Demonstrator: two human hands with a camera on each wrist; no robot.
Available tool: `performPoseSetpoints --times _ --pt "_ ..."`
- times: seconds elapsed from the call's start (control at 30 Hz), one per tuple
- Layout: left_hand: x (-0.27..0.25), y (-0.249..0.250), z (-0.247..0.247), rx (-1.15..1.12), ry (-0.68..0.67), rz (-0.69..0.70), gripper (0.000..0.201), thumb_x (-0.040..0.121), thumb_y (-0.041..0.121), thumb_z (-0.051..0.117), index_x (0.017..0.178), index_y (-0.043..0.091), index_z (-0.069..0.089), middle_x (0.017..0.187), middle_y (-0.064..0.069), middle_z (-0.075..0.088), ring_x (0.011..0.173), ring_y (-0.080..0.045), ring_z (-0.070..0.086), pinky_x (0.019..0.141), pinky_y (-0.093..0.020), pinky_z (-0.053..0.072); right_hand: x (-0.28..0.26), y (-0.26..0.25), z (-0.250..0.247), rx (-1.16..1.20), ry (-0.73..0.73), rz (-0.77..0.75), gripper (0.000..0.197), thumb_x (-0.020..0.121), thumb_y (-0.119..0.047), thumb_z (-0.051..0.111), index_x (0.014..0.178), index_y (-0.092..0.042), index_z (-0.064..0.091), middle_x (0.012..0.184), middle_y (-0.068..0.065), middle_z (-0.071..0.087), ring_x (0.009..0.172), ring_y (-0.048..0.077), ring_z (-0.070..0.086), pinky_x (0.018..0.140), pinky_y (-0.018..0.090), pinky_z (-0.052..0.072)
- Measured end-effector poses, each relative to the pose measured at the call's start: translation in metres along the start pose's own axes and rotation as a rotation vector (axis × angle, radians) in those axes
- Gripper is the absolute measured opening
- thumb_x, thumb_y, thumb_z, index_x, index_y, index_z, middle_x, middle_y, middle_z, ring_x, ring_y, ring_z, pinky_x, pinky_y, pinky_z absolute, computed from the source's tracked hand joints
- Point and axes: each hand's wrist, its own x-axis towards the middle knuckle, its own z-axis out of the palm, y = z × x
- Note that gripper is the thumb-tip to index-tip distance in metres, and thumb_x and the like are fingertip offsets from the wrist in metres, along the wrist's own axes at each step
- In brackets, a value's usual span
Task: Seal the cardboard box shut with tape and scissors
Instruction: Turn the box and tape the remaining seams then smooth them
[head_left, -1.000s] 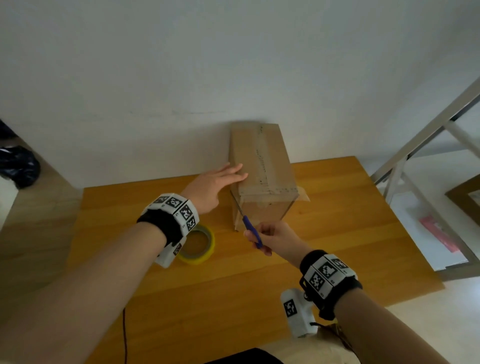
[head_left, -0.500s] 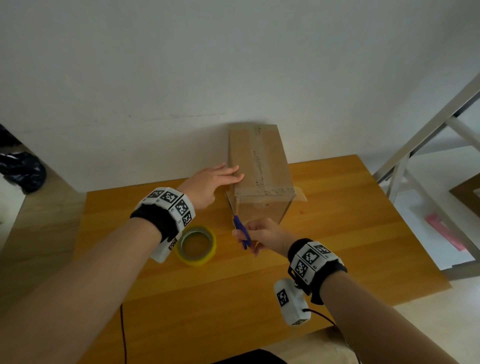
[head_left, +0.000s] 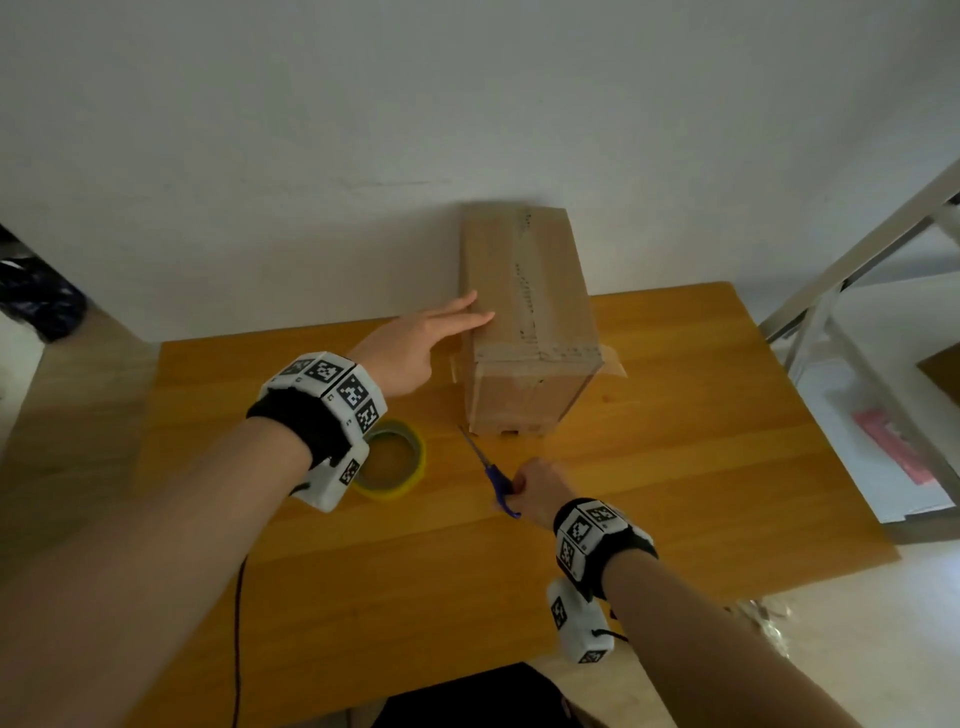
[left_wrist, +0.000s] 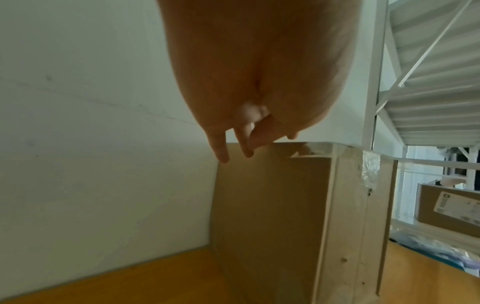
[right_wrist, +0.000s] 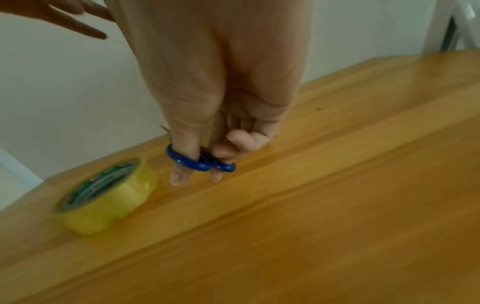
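Note:
A tall cardboard box (head_left: 524, 317) stands at the back of the wooden table (head_left: 675, 467), its top flaps closed under clear tape (head_left: 540, 356) whose ends stick out past both sides. My left hand (head_left: 415, 343) lies flat with straight fingers on the box's top left edge (left_wrist: 259, 148). My right hand (head_left: 537, 491) holds blue-handled scissors (head_left: 496, 480) low over the table in front of the box, thumb and a finger through the loops (right_wrist: 200, 162), blades pointing toward the box. A yellow tape roll (head_left: 395, 462) lies flat on the table, left of the scissors (right_wrist: 106, 197).
A white wall stands directly behind the box. A white metal shelf frame (head_left: 857, 270) stands to the right of the table, with another cardboard box (left_wrist: 446, 205) on it. A black cable (head_left: 238, 623) runs down the near left part of the table.
My right hand has drawn the scissors down and away from the box's near left corner toward the table. My left hand has stayed on the box top.

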Motion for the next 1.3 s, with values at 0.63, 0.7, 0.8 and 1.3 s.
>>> performPoseSetpoints --times 0.63,0.7,0.8,1.3 --pt "-0.015 -0.012 0.025 -0.151 0.113 -0.098 0.028 0.091 0.004 0.048 0.114 0.015 0.060 0.105 0.003 0.066 0.091 -0.021 0.065 0.078 -0.030 0.055 0.017 0.011 0.029 -0.242 0.076 0.043 0.022 0.088 -0.025 0.064 0.105 -0.012 0.063 0.124 0.004 0.049 0.106 0.022 0.049 0.073 0.031 0.050" --pt "-0.016 -0.012 0.026 -0.158 0.098 -0.104 0.025 0.090 0.003 0.048 0.108 0.015 0.061 0.099 0.008 0.064 0.089 -0.021 0.065 0.079 -0.041 0.055 0.014 0.011 0.026 -0.173 0.054 0.030 0.021 0.090 -0.019 0.061 0.110 -0.012 0.062 0.115 0.008 0.061 0.098 0.023 0.058 0.072 0.031 0.051" --pt "-0.017 -0.010 0.028 -0.189 0.116 -0.124 0.025 0.090 0.000 0.047 0.105 0.014 0.061 0.096 0.011 0.062 0.090 -0.008 0.063 0.081 -0.032 0.055 0.011 0.012 0.023 -0.125 0.026 -0.012 0.019 0.091 -0.014 0.060 0.110 -0.010 0.062 0.113 0.010 0.063 0.094 0.023 0.059 0.074 0.032 0.050" --pt "-0.042 0.007 0.040 -0.166 0.367 -0.195 0.033 0.093 0.010 0.046 0.125 0.017 0.050 0.116 -0.002 0.062 0.089 -0.024 0.064 0.075 -0.044 0.056 -0.034 0.027 -0.014 0.195 0.612 -0.143 0.023 0.096 -0.012 0.044 0.116 -0.008 0.053 0.117 0.007 0.056 0.095 0.026 0.059 0.071 0.036 0.049"
